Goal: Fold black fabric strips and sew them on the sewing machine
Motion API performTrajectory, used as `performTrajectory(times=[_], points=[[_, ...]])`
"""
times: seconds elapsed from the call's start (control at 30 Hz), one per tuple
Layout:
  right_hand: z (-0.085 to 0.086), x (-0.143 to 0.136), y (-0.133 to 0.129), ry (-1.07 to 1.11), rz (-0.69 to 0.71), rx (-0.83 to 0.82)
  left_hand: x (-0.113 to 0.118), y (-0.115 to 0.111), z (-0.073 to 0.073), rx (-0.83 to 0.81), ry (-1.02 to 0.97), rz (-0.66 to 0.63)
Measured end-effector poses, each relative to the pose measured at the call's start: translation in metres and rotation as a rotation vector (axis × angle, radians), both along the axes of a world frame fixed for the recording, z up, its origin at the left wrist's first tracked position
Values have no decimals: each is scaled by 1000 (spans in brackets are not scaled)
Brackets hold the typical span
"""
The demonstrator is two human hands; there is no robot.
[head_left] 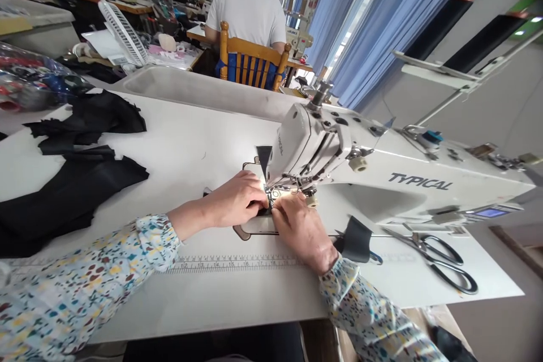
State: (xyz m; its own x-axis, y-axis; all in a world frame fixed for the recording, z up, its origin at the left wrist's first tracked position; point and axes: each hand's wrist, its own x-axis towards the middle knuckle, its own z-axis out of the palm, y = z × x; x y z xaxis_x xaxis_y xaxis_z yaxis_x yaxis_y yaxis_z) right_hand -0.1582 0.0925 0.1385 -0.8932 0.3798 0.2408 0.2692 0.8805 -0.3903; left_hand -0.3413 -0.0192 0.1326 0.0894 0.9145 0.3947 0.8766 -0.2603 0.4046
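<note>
From my remote seat, I read the fingers of the left hand [241,198] as curled and close together, tips down on a small dark cloth [262,211] just left of the needle area [269,197]. The fingers of the right hand [301,223] are bunched close on the near right side of it; knuckles cover their tips, so I can't tell whether they pinch or only press. Another dark strip [263,157] shows just beyond the left fingers; I can't tell whether it's the same piece.

My main worry is how close both sets of fingertips sit to the needle: a slip, or a push too far forward, could bring one under it. Uneven pressure between the hands could twist the cloth or bunch it up.

Right of the right fingers stand the body of the sewing machine [373,164], a black scrap [357,239] near the wrist and open scissors [428,254]. A rightward elbow swing could catch their handles. Well left of the left fingers, black cloth pieces [102,181] lie on the bench [203,300].
</note>
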Motion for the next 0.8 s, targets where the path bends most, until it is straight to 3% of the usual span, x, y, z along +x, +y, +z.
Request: performTrajectory(times=[0.43, 0.8], points=[[1, -3, 3, 11, -12, -160, 1, 19, -12, 16, -79, 38], [-4, 6, -5, 28, -111, -130, 3, 22, -14, 68, -78, -22]])
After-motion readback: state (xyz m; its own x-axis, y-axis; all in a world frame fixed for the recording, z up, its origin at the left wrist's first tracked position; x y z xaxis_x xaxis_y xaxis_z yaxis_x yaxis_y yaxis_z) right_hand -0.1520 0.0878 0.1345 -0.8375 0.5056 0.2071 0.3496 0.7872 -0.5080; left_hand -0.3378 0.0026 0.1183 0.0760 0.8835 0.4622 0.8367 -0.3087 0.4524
